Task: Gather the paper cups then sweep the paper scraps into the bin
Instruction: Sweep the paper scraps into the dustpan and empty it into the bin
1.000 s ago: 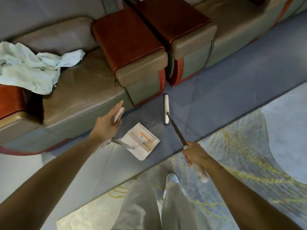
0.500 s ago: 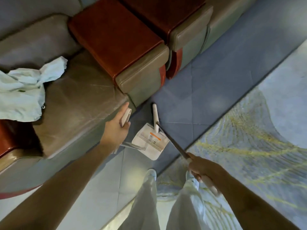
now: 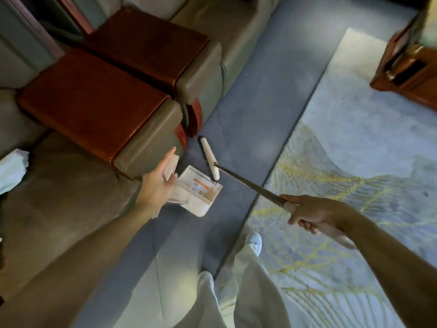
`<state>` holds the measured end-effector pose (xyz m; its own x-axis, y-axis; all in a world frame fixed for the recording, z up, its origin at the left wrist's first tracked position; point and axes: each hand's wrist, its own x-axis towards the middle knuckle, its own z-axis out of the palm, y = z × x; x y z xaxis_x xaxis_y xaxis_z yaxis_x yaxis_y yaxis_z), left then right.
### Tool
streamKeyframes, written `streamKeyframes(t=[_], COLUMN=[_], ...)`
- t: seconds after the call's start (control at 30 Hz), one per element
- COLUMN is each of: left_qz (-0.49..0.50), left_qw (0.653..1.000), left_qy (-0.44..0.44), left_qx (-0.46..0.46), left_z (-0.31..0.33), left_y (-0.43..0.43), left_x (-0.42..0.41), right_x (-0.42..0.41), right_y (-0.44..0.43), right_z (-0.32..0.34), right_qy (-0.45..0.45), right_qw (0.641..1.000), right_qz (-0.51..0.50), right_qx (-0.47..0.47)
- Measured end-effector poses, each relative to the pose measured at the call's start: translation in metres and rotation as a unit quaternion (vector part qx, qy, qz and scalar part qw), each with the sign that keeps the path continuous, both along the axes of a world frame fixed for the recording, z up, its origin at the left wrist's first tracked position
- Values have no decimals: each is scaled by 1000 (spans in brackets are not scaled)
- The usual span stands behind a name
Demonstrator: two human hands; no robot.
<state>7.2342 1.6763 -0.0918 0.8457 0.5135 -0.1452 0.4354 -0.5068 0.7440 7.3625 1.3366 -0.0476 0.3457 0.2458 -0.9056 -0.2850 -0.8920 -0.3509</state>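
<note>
dustpan (image 3: 201,194) partly behind left hand (image 3: 157,187), cloth (image 3: 11,170) cropped

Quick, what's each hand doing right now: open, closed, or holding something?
Left hand: holding the dustpan by its handle.
Right hand: closed round the broom handle.

Just the one view here: a wide-angle cam on the person's head, pointing forward and steeply down at the floor. Their own trousers (image 3: 250,292) and shoes (image 3: 254,240) fill the bottom middle, and the forearms come in from both lower corners. Nearest to the lens, mid-frame, are the left hand (image 3: 156,188) gripping the dustpan (image 3: 201,192) and the right hand (image 3: 314,214) gripping the broom (image 3: 248,183). Further off there's a sofa armrest (image 3: 94,107) upper left and a rug (image 3: 354,162) on the right. Straight lines bend near the edges.
</note>
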Motion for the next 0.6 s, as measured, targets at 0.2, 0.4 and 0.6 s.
streamKeyframes(t=[0.2,0.4,0.6], left_qz=[-50,-90,-101], left_qw=[998,993,986], left_qy=[-45,-68,-124], left_qx=[22,42,52], left_z=[16,43,82], left_y=[-17,-47,-73], left_x=[155,358,563], right_x=[94,256,451], right_y=[-20,-37,-33], right_z=[-15,-28,-1], right_qy=[-109,-152,-201], right_qw=[990,964,939], right_qz=[-88,-217,-274], right_qx=[23,34,56])
